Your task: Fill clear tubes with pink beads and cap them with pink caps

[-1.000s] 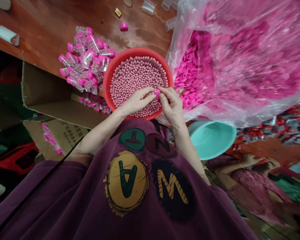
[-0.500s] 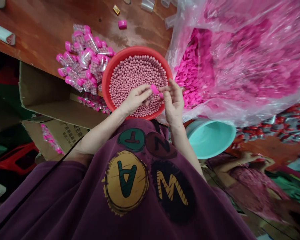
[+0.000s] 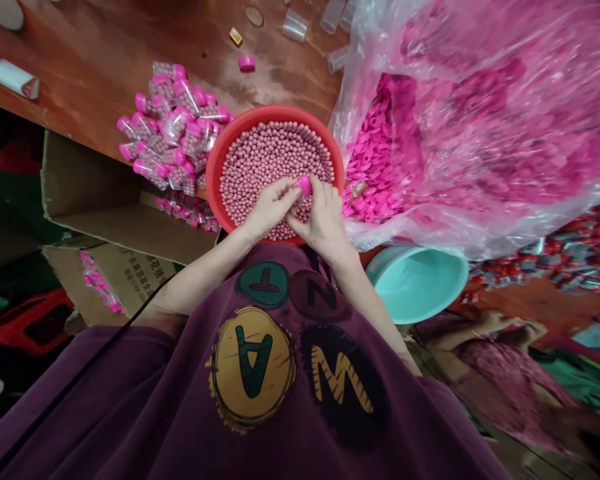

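Note:
Over a red plastic basin (image 3: 275, 113) full of small pink beads (image 3: 265, 163), my left hand (image 3: 273, 208) and my right hand (image 3: 321, 217) meet. A bright pink cap (image 3: 304, 186) sits between the fingertips of both hands. Its lower part is hidden by my fingers, so I cannot tell whether a tube is attached. Beside the basin on the left lies a heap of filled, pink-capped transparent tubes (image 3: 173, 127). Behind it, a single pink cap (image 3: 247, 63) rests on the wooden table (image 3: 100, 63).
A large transparent bag of pink plastic pieces (image 3: 430, 133) lies right of the basin. Empty transparent tubes (image 3: 295, 25) stand beyond it. A teal basin (image 3: 417, 283) sits lower right, a cardboard box (image 3: 115, 213) lower left, and another person (image 3: 500, 353) works at the right.
My hands have come closer together, and my right hand has swung down and left over the basin. The pink cap has shifted slightly left and now sits between both hands.

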Demonstrator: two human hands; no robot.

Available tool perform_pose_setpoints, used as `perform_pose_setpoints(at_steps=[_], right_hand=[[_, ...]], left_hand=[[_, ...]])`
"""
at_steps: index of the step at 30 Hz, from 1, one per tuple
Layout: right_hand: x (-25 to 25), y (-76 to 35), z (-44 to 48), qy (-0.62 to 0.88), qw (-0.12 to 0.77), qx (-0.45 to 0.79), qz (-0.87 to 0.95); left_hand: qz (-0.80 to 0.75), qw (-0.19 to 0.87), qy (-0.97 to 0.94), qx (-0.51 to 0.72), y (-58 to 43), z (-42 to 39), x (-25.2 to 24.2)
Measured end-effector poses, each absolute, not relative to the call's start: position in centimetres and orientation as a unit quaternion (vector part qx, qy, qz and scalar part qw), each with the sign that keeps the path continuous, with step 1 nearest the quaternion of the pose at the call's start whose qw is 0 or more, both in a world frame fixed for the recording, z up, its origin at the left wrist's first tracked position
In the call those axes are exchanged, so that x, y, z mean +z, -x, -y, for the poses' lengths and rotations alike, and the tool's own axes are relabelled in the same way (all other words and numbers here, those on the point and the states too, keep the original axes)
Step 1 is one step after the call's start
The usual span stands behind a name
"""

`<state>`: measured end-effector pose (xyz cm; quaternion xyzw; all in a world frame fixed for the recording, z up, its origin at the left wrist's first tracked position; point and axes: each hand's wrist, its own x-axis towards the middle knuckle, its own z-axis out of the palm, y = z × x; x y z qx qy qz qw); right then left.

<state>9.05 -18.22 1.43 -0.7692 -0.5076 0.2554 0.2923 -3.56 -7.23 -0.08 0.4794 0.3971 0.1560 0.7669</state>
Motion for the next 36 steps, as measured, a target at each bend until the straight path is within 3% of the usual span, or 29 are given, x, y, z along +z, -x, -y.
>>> perform_pose_setpoints(at_steps=[3, 9, 18, 24, 28, 32, 36], right_hand=[[0.5, -8.6, 18.0, 0.795, 0.238, 0.204, 0.519], [-2.5, -8.4, 17.0, 0.783, 0.254, 0.192, 0.535], [-5.8, -4.9, 17.4, 0.774, 0.191, 0.377, 0.471], [-3.6, -7.0, 15.3, 0.717, 0.321, 0.359, 0.505], [-2.6, -9.4, 13.9, 0.703, 0.375, 0.326, 0.509], [-3.2, -13.0, 12.4, 0.730, 0.471, 0.276, 0.412], [-4.6, -17.2, 7.5, 0.759, 0.503, 0.277, 0.306]], left_hand=[[-0.417, 0.772, -0.452, 0.161, 3.2, 7.9, -0.3], [-0.442, 0.783, -0.416, 0.136, 3.5, 7.8, -0.9], [-0.532, 0.709, -0.463, 0.010, 5.5, 7.9, -4.5], [-0.478, 0.609, -0.616, 0.145, 5.5, 4.5, -1.9], [-0.520, 0.391, -0.724, 0.231, 8.9, -1.3, 0.0], [-0.600, 0.225, -0.746, 0.180, 12.8, -6.0, -0.1], [-0.589, 0.227, -0.753, 0.188, 10.2, -8.2, -1.4]])
